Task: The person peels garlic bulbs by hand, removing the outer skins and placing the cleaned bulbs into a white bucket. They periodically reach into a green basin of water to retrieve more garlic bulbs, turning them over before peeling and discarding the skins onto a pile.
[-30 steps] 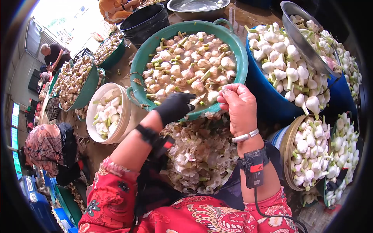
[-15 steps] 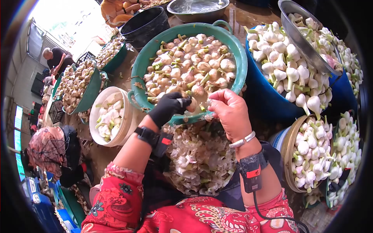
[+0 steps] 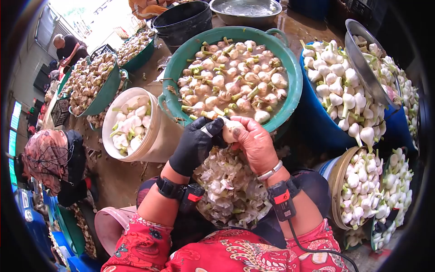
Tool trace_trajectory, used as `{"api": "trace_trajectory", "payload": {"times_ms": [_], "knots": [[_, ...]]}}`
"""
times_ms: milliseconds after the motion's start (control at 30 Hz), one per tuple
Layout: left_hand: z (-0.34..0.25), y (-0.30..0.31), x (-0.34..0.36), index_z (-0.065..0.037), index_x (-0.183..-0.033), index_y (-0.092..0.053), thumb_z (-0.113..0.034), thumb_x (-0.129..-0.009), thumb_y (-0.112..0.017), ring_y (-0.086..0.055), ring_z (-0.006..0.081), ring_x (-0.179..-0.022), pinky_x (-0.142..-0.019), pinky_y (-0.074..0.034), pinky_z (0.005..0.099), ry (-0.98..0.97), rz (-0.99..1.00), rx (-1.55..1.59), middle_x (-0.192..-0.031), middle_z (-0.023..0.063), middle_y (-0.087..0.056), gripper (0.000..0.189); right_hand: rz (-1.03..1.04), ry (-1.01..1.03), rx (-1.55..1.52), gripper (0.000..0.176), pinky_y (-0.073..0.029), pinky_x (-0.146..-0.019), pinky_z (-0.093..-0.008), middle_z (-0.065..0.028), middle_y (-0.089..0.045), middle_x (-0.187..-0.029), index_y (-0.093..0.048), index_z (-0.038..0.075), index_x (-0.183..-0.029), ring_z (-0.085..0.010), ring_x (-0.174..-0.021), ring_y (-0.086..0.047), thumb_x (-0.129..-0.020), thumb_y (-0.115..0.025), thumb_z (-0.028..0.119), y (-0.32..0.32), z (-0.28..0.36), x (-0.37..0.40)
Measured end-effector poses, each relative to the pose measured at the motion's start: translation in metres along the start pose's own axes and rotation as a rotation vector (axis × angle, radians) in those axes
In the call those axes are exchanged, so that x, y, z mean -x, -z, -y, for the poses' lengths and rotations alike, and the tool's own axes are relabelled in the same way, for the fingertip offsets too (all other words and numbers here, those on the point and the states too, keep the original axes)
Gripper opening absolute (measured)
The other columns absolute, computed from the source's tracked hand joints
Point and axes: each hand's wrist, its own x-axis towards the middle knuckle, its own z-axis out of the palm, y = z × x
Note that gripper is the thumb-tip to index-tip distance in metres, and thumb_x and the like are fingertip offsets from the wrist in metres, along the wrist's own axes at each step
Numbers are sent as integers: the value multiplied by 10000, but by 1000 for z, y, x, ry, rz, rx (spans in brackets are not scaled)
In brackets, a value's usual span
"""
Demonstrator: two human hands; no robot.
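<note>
Two hands meet on one garlic bulb [image 3: 233, 132], held over the near rim of a green tub [image 3: 295, 77]. The left hand [image 3: 195, 144], in one black glove [image 3: 186, 156], is closed around the stem end; the right hand [image 3: 254, 144], bare, pinches the bulb with thumb and fingers. One bracelet [image 3: 271, 171] circles the right wrist. Below both hands lies one heap of peels [image 3: 233, 190]. The single tub holds dozens of bulbs in cloudy water, too crowded to count exactly.

Just left of it stands one white bucket [image 3: 166, 143] of pale, peeled bulbs. On the right are one blue barrel [image 3: 316, 122] piled with white bulbs, one tilted metal bowl [image 3: 368, 68] at its top, and one tan-rimmed bucket [image 3: 336, 192], also full. Beyond the tub sit one metal basin [image 3: 247, 20] and a black bucket [image 3: 188, 28]. Farther left, two green basins [image 3: 102, 100] hold unpeeled garlic.
</note>
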Motion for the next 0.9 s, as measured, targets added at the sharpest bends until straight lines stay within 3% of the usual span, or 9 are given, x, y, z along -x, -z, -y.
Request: {"api": "trace_trajectory", "payload": {"times_ms": [167, 267, 500, 533, 700, 767, 900], "knots": [[3, -2, 5, 12, -956, -589, -205, -953, -519, -604, 147, -689, -635, -494, 265, -14, 116, 56, -788, 65, -629, 229, -50, 6, -168, 363, -449, -593, -222, -31, -610, -886, -526, 21, -1195, -98, -693, -553, -967, -501, 304, 3, -13, 0], [6, -8, 9, 24, -977, -587, -222, -958, -507, -611, 158, -696, -662, -513, 282, 17, 90, 106, -810, 77, -635, 259, -61, -22, -214, 386, -446, -586, -228, -36, -601, -844, -531, 21, -1188, -106, -669, -547, -984, -448, 338, 6, -11, 3], [7, -6, 4, 35, -975, -594, -248, -943, -528, -607, 153, -674, -664, -514, 287, 21, 108, 102, -813, 91, -643, 292, -72, 47, -3, 403, -445, -579, -229, -36, -604, -844, -499, 33, -1220, -105, -667, -556, -995, -413, 356, 6, -7, 8], [6, -3, 1, 32, -955, -602, -244, -938, -536, -603, 152, -655, -660, -508, 278, 45, 126, -8, -797, 87, -643, 284, -75, 46, -4, 403, -445, -579, -229, -36, -604, -844, -499, 33, -1220, -105, -667, -556, -995, -413, 356, 6, -7, 9], [9, -5, -2, 24, -908, -627, -235, -920, -560, -601, 149, -623, -648, -492, 258, 72, 132, -124, -759, 73, -646, 267, -109, -118, -163, 389, -441, -539, -250, -49, -597, -799, -525, 53, -1176, -131, -630, -559, -990, -405, 373, 11, -10, 9], [13, -10, 0, 26, -934, -631, -229, -900, -584, -616, 150, -656, -651, -496, 261, 55, 109, 19, -774, 78, -652, 262, -171, -228, -310, 379, -458, -488, -257, -53, -590, -709, -553, 75, -1073, -136, -547, -552, -991, -367, 395, 12, -11, 6], [12, -10, 3, 22, -957, -634, -227, -887, -601, -628, 153, -686, -652, -499, 266, -10, 96, -48, -780, 83, -654, 261, -129, -230, -310, 380, -461, -497, -253, -51, -599, -750, -557, 72, -1068, -132, -578, -563, -990, -376, 397, 12, -8, 9]]}}
